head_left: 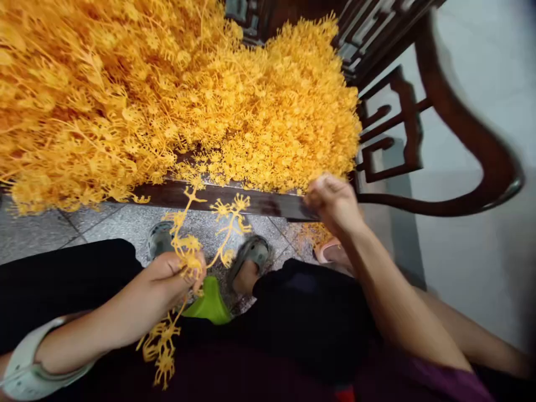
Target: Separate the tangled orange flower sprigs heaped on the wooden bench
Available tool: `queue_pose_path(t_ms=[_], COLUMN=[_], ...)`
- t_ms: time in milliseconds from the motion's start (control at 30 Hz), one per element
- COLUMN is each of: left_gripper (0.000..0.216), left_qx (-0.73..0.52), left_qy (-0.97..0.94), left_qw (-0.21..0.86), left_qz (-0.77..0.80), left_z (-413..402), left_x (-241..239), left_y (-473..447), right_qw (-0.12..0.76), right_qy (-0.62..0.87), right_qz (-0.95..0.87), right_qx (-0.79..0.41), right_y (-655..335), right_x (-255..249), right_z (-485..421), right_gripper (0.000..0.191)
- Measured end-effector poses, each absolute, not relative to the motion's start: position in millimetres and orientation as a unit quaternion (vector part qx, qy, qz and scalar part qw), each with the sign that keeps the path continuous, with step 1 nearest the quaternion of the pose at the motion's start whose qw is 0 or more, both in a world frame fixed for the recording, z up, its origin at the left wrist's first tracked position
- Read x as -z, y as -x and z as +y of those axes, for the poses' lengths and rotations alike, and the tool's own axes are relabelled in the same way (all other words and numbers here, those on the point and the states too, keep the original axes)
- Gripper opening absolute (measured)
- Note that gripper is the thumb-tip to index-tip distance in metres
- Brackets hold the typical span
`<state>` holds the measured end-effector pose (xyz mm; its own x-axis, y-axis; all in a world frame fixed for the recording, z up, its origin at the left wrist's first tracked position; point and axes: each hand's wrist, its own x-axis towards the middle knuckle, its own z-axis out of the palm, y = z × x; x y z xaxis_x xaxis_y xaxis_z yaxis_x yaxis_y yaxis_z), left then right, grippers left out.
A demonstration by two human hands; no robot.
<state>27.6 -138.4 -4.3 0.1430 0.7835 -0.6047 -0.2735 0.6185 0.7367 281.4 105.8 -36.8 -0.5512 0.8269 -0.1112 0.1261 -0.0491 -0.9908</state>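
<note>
My left hand (173, 279) is closed around yellow plastic flower sprigs (228, 234). Two branched ends stick up above the fingers, and another bunch dangles below the wrist. A watch-like pale band (46, 357) circles that wrist. My right hand (333, 201), somewhat blurred, has its fingers pinched together at the front edge of a dark wooden bench (268, 205). It is beside a big heap of the same yellow sprigs (288, 106); whatever its fingertips hold is hidden.
The bench's curved, carved armrest (477, 151) juts out on the right, near a pale wall (473, 262). Below are a speckled tiled floor (113, 226), feet in grey clogs (255, 254), a bright green object (211, 304) and loose yellow pieces (310, 234). Another foot (333, 251) shows under my right forearm.
</note>
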Motion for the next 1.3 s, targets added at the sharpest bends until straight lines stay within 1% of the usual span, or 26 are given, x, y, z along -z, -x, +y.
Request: queue_pose_path(t_ms=[33,67,100,133,167,200,233,267,333,367,400,467,500,533,600,667,767,833,900,933,1000,1067,1133,1200,1300], left_gripper=[0.027,0.026,0.023,0.021,0.019,0.020,0.022,0.025,0.032,0.035,0.037,0.040,0.042,0.043,0.043,0.042,0.035,0.031,0.031,0.031,0.031,0.031,0.032,0.037,0.041], left_qx=[-0.367,-0.365,-0.363,-0.365,-0.366,-0.367,-0.369,-0.373,-0.378,-0.380,-0.385,-0.398,-0.407,-0.416,-0.407,-0.370,-0.313,-0.284,-0.258,-0.248,-0.234,-0.228,-0.245,-0.285,-0.327], left_qy=[-0.224,-0.214,-0.207,-0.199,-0.192,-0.186,-0.177,-0.165,-0.133,-0.118,-0.106,-0.102,-0.112,-0.131,-0.196,-0.269,-0.326,-0.334,-0.343,-0.349,-0.359,-0.361,-0.350,-0.333,-0.309], left_qw=[0.715,0.711,0.708,0.705,0.702,0.701,0.699,0.697,0.695,0.694,0.692,0.689,0.689,0.690,0.700,0.707,0.693,0.681,0.679,0.681,0.683,0.682,0.679,0.681,0.702], left_qz=[0.551,0.561,0.569,0.575,0.580,0.583,0.586,0.590,0.598,0.601,0.602,0.597,0.589,0.578,0.553,0.540,0.562,0.586,0.595,0.594,0.591,0.594,0.597,0.586,0.552], left_z=[-138,-137,-137,-137,-137,-137,-137,-138,-140,-142,-143,-146,-147,-148,-150,-154,-157,-157,-157,-157,-158,-159,-159,-157,-153], left_x=[6,8,10,12,13,14,13,12,11,12,14,22,27,31,34,31,21,15,12,11,10,9,9,8,5], left_y=[-25,-23,-21,-19,-18,-17,-17,-18,-20,-22,-24,-29,-31,-33,-38,-41,-43,-43,-42,-42,-42,-40,-38,-35,-32], right_qw=[0.170,0.038,-0.087,-0.168,-0.216,-0.213,-0.169,-0.100,0.059,0.124,0.162,0.164,0.148,0.126,0.089,0.061,-0.004,-0.015,0.001,0.011,0.035,0.076,0.134,0.187,0.246], right_qy=[0.324,0.241,0.130,0.018,-0.074,-0.107,-0.080,-0.008,0.179,0.255,0.307,0.365,0.382,0.387,0.371,0.338,0.301,0.291,0.270,0.261,0.262,0.285,0.307,0.315,0.342], right_qz=[-0.696,-0.747,-0.773,-0.774,-0.759,-0.752,-0.759,-0.775,-0.798,-0.778,-0.736,-0.585,-0.492,-0.415,-0.350,-0.345,-0.335,-0.321,-0.324,-0.342,-0.397,-0.443,-0.489,-0.549,-0.599], right_qx=[-0.618,-0.618,-0.615,-0.610,-0.610,-0.615,-0.624,-0.623,-0.573,-0.561,-0.582,-0.705,-0.768,-0.814,-0.855,-0.874,-0.893,-0.901,-0.907,-0.903,-0.879,-0.846,-0.805,-0.751,-0.681], right_y=[-282,-280,-279,-277,-275,-274,-273,-273,-271,-270,-268,-262,-258,-254,-246,-242,-242,-244,-247,-248,-251,-254,-256,-257,-262], right_x=[31,25,18,12,6,1,-3,-6,-10,-10,-9,1,8,17,33,42,42,37,32,30,25,22,22,24,27], right_z=[97,83,66,50,39,33,33,38,58,67,73,73,67,57,32,9,-7,-6,-2,0,3,5,11,24,64], right_gripper=[0.018,0.019,0.020,0.024,0.026,0.031,0.037,0.044,0.060,0.063,0.065,0.047,0.037,0.033,0.036,0.040,0.044,0.052,0.058,0.057,0.048,0.038,0.035,0.037,0.035])
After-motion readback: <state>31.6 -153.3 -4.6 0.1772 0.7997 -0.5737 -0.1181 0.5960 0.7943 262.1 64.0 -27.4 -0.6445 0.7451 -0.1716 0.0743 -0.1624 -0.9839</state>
